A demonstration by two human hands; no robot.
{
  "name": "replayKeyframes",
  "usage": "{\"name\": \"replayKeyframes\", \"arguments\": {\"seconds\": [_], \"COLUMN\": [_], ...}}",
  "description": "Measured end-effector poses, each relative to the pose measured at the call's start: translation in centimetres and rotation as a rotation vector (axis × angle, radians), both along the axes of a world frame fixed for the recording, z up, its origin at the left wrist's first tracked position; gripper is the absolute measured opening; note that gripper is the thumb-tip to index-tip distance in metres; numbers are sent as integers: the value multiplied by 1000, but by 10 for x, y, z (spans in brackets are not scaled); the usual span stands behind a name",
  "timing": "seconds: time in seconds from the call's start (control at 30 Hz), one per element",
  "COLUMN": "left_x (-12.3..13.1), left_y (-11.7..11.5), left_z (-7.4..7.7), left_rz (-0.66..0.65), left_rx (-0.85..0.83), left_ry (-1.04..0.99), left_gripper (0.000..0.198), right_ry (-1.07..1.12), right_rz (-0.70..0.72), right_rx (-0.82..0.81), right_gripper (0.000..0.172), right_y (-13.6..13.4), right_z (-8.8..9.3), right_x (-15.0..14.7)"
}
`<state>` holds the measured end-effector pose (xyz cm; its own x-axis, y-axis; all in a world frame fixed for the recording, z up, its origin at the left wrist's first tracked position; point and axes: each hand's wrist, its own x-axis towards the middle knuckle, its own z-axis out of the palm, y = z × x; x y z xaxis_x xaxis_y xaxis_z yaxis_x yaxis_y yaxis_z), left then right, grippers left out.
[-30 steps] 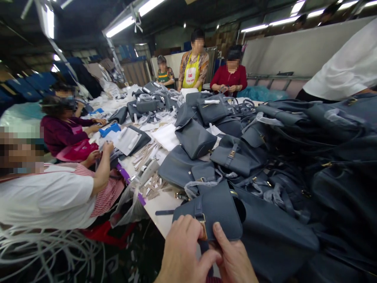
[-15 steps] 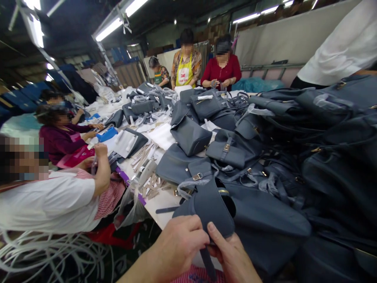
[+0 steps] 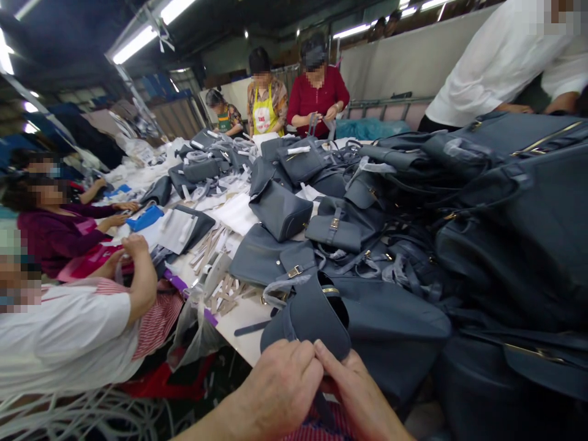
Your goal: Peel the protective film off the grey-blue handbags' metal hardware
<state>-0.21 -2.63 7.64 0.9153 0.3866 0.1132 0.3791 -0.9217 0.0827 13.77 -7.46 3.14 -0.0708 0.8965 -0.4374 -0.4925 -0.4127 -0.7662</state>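
A slate-blue leather handbag (image 3: 390, 324) lies at the near table edge with its flap (image 3: 316, 318) turned toward me. My left hand (image 3: 280, 386) is closed over the flap's lower edge, covering its clasp and strap. My right hand (image 3: 353, 392) pinches the same edge from the right, thumb on top. The two hands touch each other at the flap.
Many more blue-grey handbags (image 3: 482, 214) are heaped across the white table (image 3: 243, 318), with paper strips and white sheets (image 3: 215, 245) among them. Several workers sit on the left, two stand at the far end, and a person in white (image 3: 496, 55) leans in at right.
Both hands closed in over the flap's edge, hiding the gold clasp seen a second ago. The view has shifted right and down; the bag flap sits lower against my hands.
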Motion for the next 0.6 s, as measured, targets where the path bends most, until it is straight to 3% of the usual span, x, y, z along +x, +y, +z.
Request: {"name": "replayKeyframes", "arguments": {"seconds": [0.23,0.6], "left_x": [-9,-14], "left_y": [2,10], "left_z": [-4,8], "left_rz": [45,-86], "left_rx": [-54,-200], "left_ry": [-49,108], "left_gripper": [32,13], "right_ry": [111,-90], "right_rz": [-11,68], "right_rx": [-30,-71], "right_gripper": [45,55], "right_y": [2,-5], "right_z": [7,1], "right_x": [-5,-4]}}
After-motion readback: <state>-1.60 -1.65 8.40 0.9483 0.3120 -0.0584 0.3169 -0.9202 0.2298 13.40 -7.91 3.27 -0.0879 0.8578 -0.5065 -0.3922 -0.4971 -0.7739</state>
